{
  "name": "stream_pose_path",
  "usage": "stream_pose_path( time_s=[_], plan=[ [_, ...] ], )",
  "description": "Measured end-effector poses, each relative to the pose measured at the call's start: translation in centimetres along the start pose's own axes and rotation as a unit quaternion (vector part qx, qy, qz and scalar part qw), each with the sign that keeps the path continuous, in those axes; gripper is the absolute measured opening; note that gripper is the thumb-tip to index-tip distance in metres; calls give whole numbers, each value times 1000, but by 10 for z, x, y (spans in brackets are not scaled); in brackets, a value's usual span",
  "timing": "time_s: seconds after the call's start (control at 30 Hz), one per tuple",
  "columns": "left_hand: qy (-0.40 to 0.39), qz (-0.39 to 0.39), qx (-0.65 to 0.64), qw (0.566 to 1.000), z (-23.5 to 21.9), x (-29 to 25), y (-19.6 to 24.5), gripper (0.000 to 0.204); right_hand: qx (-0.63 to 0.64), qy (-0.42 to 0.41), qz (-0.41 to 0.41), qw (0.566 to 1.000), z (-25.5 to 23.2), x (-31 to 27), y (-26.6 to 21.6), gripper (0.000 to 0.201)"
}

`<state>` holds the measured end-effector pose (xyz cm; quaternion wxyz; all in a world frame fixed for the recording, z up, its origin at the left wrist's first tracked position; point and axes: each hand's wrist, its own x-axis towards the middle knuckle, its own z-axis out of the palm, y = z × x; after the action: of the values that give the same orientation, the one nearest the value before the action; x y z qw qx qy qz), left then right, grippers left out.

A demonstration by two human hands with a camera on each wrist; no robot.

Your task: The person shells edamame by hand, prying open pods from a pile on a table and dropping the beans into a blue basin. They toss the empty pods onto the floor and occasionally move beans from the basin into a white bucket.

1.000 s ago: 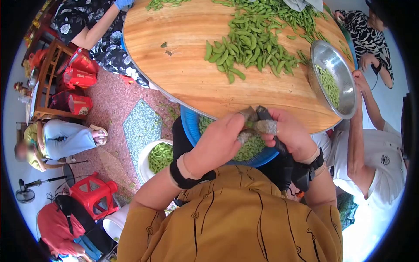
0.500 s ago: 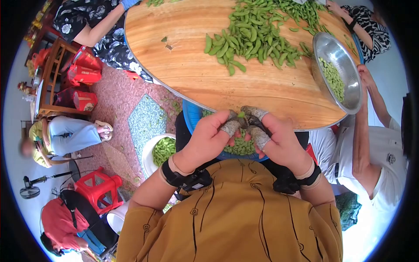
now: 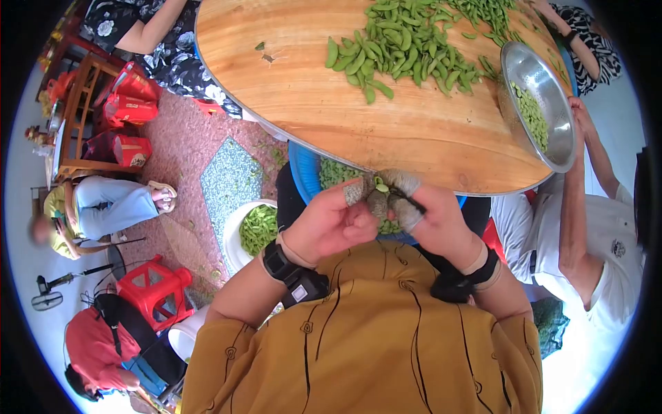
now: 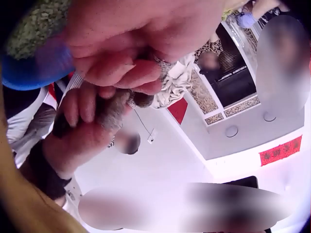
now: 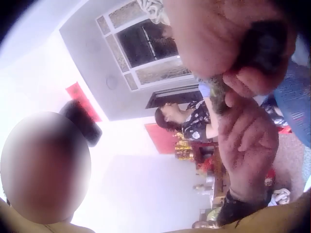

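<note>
My left hand [image 3: 329, 224] pinches a small green bean pod [image 3: 380, 185] between its wrapped thumb and fingertips, over the near table edge. Against it, my right hand [image 3: 438, 217] has its grey-wrapped fingertips at the pod. A black object [image 5: 265, 46] lies in the curled fingers of the right hand, seen in the right wrist view; its kind I cannot tell. Below both hands, a blue basket [image 3: 298, 172] holds shelled green beans [image 3: 338, 172], partly hidden by the hands and the table. Whole pods [image 3: 407, 48] are heaped on the wooden table [image 3: 296, 90].
At the table's right edge, another person's hand [image 3: 581, 114] is by a tilted metal colander [image 3: 564, 148] with beans in it. A white bucket [image 3: 231, 238] of pods stands on the floor at left. Beyond are a red stool [image 3: 155, 286] and other people.
My hands have shifted slightly left and stay fingertip to fingertip. The black object beside the right palm was plainer a second ago. More green of the pod now shows between the fingertips.
</note>
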<state>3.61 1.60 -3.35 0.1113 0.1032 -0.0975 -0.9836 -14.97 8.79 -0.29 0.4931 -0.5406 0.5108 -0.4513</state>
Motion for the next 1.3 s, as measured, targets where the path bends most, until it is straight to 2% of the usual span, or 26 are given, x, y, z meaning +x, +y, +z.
stream_pose_path(
  time_s=[0.03, 0.07, 0.13, 0.17, 0.23, 0.27, 0.3, 0.33, 0.47, 0.53, 0.57, 0.6, 0.63, 0.67, 0.73, 0.83, 0.97, 1.0, 1.03, 1.07, 1.1, 1.13, 1.17, 1.2, 1.27, 1.3],
  plan=[
    [9, 1, -47, 999, -2, 0, -4, 27, -283, 34, -225, 932, 1, 0, 7, 34],
    [9, -1, -49, 999, -5, 0, -5, 27, -283, 35, -223, 932, 0, -4, 8, 34],
    [120, -10, 28, 992, -11, -1, -2, 24, -369, 9, -180, 912, -3, -11, 6, 35],
    [120, -11, 27, 992, -11, -2, -1, 24, -370, 9, -179, 912, -5, -14, 6, 35],
    [142, -12, 83, 986, -6, -4, 1, 22, -186, 3, 15, 982, -8, -19, 5, 30],
    [142, -12, 82, 986, -2, -5, 0, 22, -187, 2, 16, 982, -8, -17, 0, 30],
    [154, -12, 99, 983, 2, -5, 1, 21, -69, -1, 109, 992, -9, -14, -8, 26],
    [166, -12, 117, 979, 5, -5, 1, 21, 51, -3, 198, 979, -9, -11, -12, 23],
    [149, -31, 86, 985, 0, -6, -1, 23, 94, -27, 159, 982, -10, -6, -2, 18],
    [45, -65, 4, 997, -9, -8, 0, 24, 87, -59, 168, 980, -10, -2, -6, 20],
    [44, -63, 4, 997, -11, -9, -1, 24, 85, -60, 167, 980, -9, 0, -4, 20],
    [92, -60, 44, 993, -6, -10, -2, 20, -35, -48, 64, 996, -7, 1, 1, 19],
    [141, -57, 83, 985, -2, -10, -2, 18, -153, -34, -40, 987, -5, 2, 3, 19],
    [140, -56, 82, 985, 0, -9, -1, 18, -153, -35, -40, 987, -3, 3, 0, 19],
    [179, -48, 156, 970, 3, -7, 2, 18, -408, -51, -107, 905, 0, 5, -10, 21],
    [133, -39, 108, 984, -8, -12, 2, 19, -460, -30, -119, 879, 11, 3, -13, 21],
    [164, -4, 122, 979, -14, -43, 14, 16, -487, -58, -87, 867, 7, 7, -17, 20],
    [231, -34, 272, 934, -10, -55, 23, 17, -434, -79, -104, 892, 1, 9, -17, 18],
    [291, -64, 415, 860, -9, -69, 30, 20, -378, -99, -119, 913, -4, 13, -18, 16],
    [292, -64, 415, 859, -18, -85, 31, 20, -377, -99, -119, 913, -7, 20, -23, 16],
    [327, -62, 684, 649, -31, -103, 29, 21, -404, -39, -93, 909, -10, 29, -31, 15],
    [322, -53, 873, 362, -42, -115, 25, 22, -428, 22, -66, 901, -14, 40, -35, 15],
    [321, -54, 874, 360, -48, -121, 22, 22, -436, 66, -82, 894, -20, 55, -32, 15],
    [350, -16, 866, 356, -54, -126, 19, 22, -443, 110, -100, 884, -26, 71, -26, 15],
    [378, 23, 858, 348, -51, -125, 20, 24, -467, 129, -130, 865, -38, 101, -7, 14],
    [380, 63, 822, 420, -41, -116, 21, 21, -490, 145, -156, 845, -40, 108, -1, 13]
  ],
)
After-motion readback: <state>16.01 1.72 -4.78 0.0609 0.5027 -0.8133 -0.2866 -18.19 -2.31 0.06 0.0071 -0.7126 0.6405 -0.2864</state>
